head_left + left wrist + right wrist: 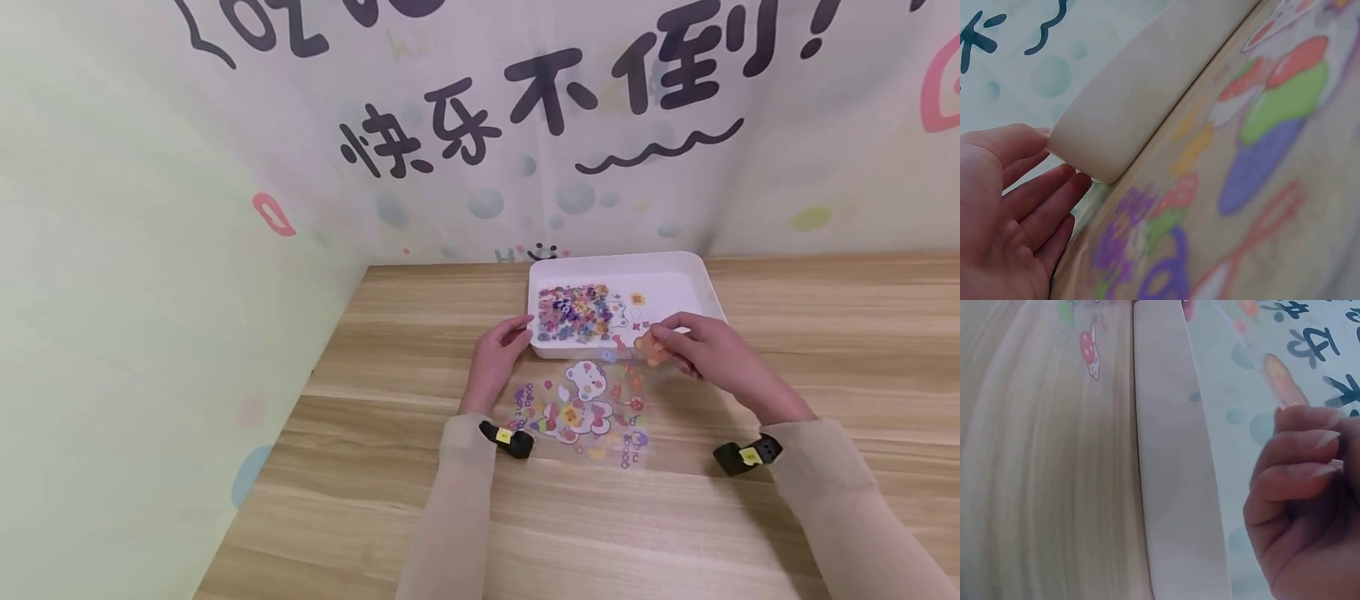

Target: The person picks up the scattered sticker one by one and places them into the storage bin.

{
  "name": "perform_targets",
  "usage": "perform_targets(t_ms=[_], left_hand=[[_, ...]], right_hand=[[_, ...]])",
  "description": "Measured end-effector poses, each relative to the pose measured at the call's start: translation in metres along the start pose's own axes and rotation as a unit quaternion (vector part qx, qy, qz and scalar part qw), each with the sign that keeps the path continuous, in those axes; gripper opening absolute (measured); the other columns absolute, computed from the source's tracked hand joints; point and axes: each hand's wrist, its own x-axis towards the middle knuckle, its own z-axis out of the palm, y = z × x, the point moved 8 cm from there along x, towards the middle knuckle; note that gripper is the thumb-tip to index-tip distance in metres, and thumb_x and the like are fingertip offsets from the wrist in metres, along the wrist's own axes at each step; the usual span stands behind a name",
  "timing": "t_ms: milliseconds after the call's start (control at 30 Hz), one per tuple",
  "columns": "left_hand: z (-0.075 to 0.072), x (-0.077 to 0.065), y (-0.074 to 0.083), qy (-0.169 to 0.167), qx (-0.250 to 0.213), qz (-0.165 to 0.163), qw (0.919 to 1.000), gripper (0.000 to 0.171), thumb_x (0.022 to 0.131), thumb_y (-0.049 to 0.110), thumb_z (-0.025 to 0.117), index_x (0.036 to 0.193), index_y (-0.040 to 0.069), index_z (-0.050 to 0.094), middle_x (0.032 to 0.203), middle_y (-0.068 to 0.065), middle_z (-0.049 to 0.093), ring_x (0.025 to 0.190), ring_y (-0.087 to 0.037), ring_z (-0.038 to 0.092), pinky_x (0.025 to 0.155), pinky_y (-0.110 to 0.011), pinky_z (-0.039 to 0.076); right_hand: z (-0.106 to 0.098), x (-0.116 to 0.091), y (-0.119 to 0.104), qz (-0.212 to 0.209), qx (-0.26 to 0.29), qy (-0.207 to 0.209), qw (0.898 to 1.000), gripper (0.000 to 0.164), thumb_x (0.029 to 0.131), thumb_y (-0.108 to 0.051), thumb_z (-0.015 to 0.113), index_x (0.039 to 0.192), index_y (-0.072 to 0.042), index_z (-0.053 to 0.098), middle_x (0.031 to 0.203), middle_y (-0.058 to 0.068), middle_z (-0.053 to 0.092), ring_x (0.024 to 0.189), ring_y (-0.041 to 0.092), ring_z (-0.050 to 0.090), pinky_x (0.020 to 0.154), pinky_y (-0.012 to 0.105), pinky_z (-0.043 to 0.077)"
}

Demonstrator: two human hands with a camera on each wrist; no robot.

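My right hand (693,350) pinches an orange bear-shaped sticker (650,347) between thumb and fingers, above the front right of a white tray (675,287). In the right wrist view the fingers curl in beside the sticker (1284,380). My left hand (498,358) is at the tray's front left corner; in the left wrist view its fingertips (1082,181) meet the outer wall of the tray (1122,106), fingers loosely bent. A clear printed sticker sheet (592,400) with bears, fruit and lettering lies in front of the tray, between my forearms.
Inside the tray, a dense patch of small colourful flower stickers (573,312) fills the left side, with a few separate ones beside it. The wooden table (390,358) meets a printed cloth backdrop (465,150) behind and at the left. Black wrist cameras sit at both cuffs.
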Motion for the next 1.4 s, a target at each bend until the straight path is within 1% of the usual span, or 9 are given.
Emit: perform_targets(t_ms=[100,267,400,567,700,833,1000,1167,1400], left_hand=[[0.000,-0.001,-0.001,-0.001,-0.004,-0.002,1.0000,0.027,0.085,0.035,0.058,0.112,0.036,0.059,0.113,0.012,0.057,0.100,-0.003,0.052,0.086,-0.022,0.044],[0.001,-0.001,0.000,-0.003,-0.004,0.002,1.0000,0.027,0.085,0.036,0.058,0.112,0.036,0.058,0.113,0.011,0.057,0.100,-0.003,0.053,0.085,-0.022,0.044],[0.001,-0.001,-0.001,-0.004,-0.007,0.001,1.0000,0.027,0.086,0.034,0.057,0.112,0.035,0.058,0.114,0.011,0.057,0.101,-0.004,0.052,0.086,-0.022,0.045],[-0.001,-0.001,-0.001,-0.002,-0.002,-0.003,1.0000,0.027,0.086,0.034,0.057,0.113,0.035,0.058,0.113,0.013,0.056,0.101,-0.004,0.052,0.085,-0.022,0.045],[-0.002,-0.001,0.000,0.001,-0.004,0.002,1.0000,0.027,0.086,0.034,0.058,0.113,0.034,0.059,0.112,0.014,0.056,0.101,-0.004,0.052,0.086,-0.023,0.045],[0.000,0.000,-0.001,-0.001,0.000,0.002,1.0000,0.028,0.086,0.035,0.058,0.113,0.035,0.058,0.112,0.015,0.056,0.101,-0.004,0.052,0.085,-0.023,0.045],[0.002,-0.001,0.000,0.001,0.007,-0.001,1.0000,0.028,0.085,0.036,0.057,0.113,0.036,0.058,0.109,0.017,0.057,0.098,-0.002,0.053,0.085,-0.022,0.044],[0.001,-0.001,0.000,0.000,0.005,-0.003,1.0000,0.028,0.085,0.037,0.057,0.113,0.036,0.058,0.109,0.017,0.057,0.098,-0.001,0.052,0.085,-0.022,0.044],[0.001,-0.001,-0.001,-0.001,-0.002,-0.005,1.0000,0.028,0.085,0.036,0.057,0.113,0.036,0.058,0.109,0.017,0.057,0.099,-0.002,0.052,0.084,-0.023,0.045]], right_hand=[[-0.003,0.001,0.004,0.016,0.026,0.019,0.999,0.050,0.087,-0.053,0.044,0.106,-0.008,0.052,0.063,0.006,0.046,0.052,0.018,0.043,0.042,0.030,0.036],[-0.012,0.004,0.012,0.020,0.063,0.064,0.996,0.051,0.087,-0.051,0.045,0.107,-0.005,0.052,0.065,0.006,0.048,0.054,0.017,0.044,0.044,0.029,0.039],[-0.018,0.006,0.019,0.027,0.081,0.092,0.992,0.054,0.085,-0.053,0.044,0.109,-0.005,0.051,0.067,0.004,0.047,0.056,0.015,0.043,0.045,0.029,0.040],[-0.022,0.009,0.020,0.033,0.083,0.110,0.990,0.054,0.085,-0.056,0.041,0.112,-0.010,0.050,0.069,0.005,0.047,0.058,0.015,0.044,0.049,0.032,0.042],[-0.024,0.012,0.020,0.043,0.095,0.124,0.987,0.056,0.083,-0.058,0.042,0.114,-0.013,0.050,0.070,0.006,0.048,0.059,0.017,0.045,0.050,0.032,0.041],[-0.028,0.016,0.020,0.049,0.105,0.136,0.984,0.057,0.082,-0.059,0.043,0.114,-0.013,0.049,0.068,0.004,0.047,0.058,0.016,0.043,0.048,0.031,0.038],[-0.034,0.021,0.018,0.040,0.121,0.153,0.980,0.055,0.083,-0.057,0.044,0.111,-0.011,0.050,0.063,0.001,0.045,0.053,0.012,0.041,0.043,0.029,0.035],[-0.034,0.025,0.015,0.038,0.135,0.153,0.978,0.055,0.083,-0.056,0.044,0.112,-0.010,0.050,0.063,-0.001,0.044,0.052,0.011,0.040,0.042,0.028,0.034],[-0.028,0.033,0.016,0.055,0.147,0.154,0.976,0.054,0.084,-0.057,0.043,0.109,-0.009,0.046,0.063,-0.001,0.043,0.054,0.013,0.040,0.046,0.026,0.037]])
